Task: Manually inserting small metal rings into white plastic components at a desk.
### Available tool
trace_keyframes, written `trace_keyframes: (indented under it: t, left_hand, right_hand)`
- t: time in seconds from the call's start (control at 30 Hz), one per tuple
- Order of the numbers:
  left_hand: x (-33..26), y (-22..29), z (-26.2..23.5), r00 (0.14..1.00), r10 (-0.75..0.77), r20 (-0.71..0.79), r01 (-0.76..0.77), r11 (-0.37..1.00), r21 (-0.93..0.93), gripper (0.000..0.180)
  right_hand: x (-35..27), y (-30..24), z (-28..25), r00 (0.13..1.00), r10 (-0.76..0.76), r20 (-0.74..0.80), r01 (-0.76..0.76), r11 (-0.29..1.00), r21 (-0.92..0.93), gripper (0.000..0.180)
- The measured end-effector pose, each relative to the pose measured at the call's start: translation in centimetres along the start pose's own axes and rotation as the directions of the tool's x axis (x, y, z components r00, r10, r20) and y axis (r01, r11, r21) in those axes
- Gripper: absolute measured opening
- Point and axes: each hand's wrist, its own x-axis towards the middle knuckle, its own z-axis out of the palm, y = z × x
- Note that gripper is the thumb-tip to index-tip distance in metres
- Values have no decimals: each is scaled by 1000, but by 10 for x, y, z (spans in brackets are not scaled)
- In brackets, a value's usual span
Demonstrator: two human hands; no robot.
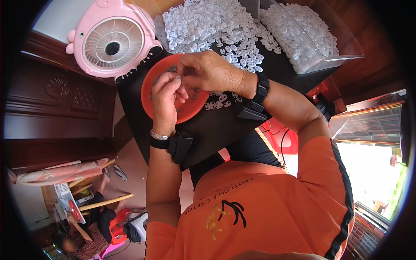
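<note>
My left hand (166, 99) and my right hand (213, 73) meet fingertip to fingertip above an orange-red bowl (190, 112). Both are closed in a pinch. A tiny pale bit shows between the fingertips, too small to name. Small grey, metal-looking pieces (197, 93) lie in the bowl, partly covered by my hands. Below my right wrist, several white oval plastic pieces with holes (222, 99) are scattered on the dark table (203, 138). More loose white pieces (249, 56) spread beyond my right hand.
A pink animal-shaped fan (113, 43) stands at the left. Two clear bins sit at the back: one holds a white heap (208, 21) spilling onto the table, the other (299, 39) stands right. Another person (89, 236) sits low at the lower left.
</note>
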Motion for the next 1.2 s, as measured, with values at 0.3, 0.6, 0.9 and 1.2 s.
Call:
trace_keyframes:
  t: [0.3, 0.6, 0.9, 1.2]
  left_hand:
    - [2, -1, -12, 998, 29, -63, -40, 983, -177, 11]
    - [0, 5, -9, 978, 45, -203, -69, 991, -115, 11]
    - [1, 8, -7, 985, 77, -152, -88, 994, -69, 11]
    - [-4, 8, -3, 990, 111, -87, -116, 991, -61, 10]
  right_hand:
    - [2, 8, 5, 985, -173, -4, 173, 984, -47, 18]
    - [0, 17, 22, 878, -318, 358, 453, 793, -406, 13]
    - [6, 17, 28, 880, -269, 390, 428, 805, -411, 16]
    - [10, 8, 2, 983, 41, 179, -40, 999, -10, 15]
